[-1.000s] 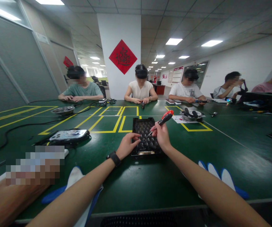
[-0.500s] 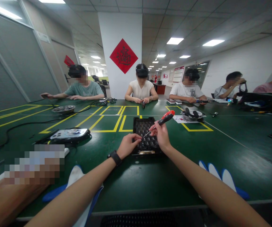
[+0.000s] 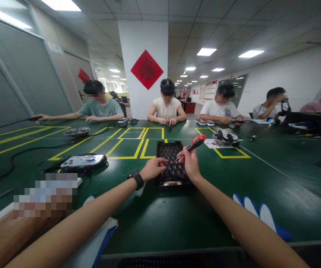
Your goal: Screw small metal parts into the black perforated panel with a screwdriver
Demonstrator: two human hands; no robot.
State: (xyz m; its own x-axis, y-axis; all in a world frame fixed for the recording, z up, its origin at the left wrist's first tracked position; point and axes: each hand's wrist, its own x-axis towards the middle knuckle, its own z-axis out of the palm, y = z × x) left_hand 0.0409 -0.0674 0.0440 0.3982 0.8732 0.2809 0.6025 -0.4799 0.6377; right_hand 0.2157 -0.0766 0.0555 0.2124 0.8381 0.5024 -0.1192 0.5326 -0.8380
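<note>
A black perforated panel (image 3: 171,150) lies flat on the green table (image 3: 160,212) ahead of me. My right hand (image 3: 188,162) is closed round a screwdriver with a red and black handle (image 3: 195,142), its tip pointing down-left at the panel. My left hand (image 3: 153,168), with a dark watch on the wrist, hovers at the panel's left edge; its thumb and forefinger are pinched together right at the screwdriver's tip, on something too small to make out.
A white and blue glove (image 3: 258,216) lies by my right forearm, another (image 3: 93,245) under my left arm. A device with a black cable (image 3: 83,162) sits to the left. Metal bowls (image 3: 76,131) (image 3: 226,137) stand further off. Several people sit along the far edge.
My left hand's pinched fingers have moved up and right to meet the screwdriver's tip. The person at the far left has stretched an arm out to the left. The view has tilted slightly.
</note>
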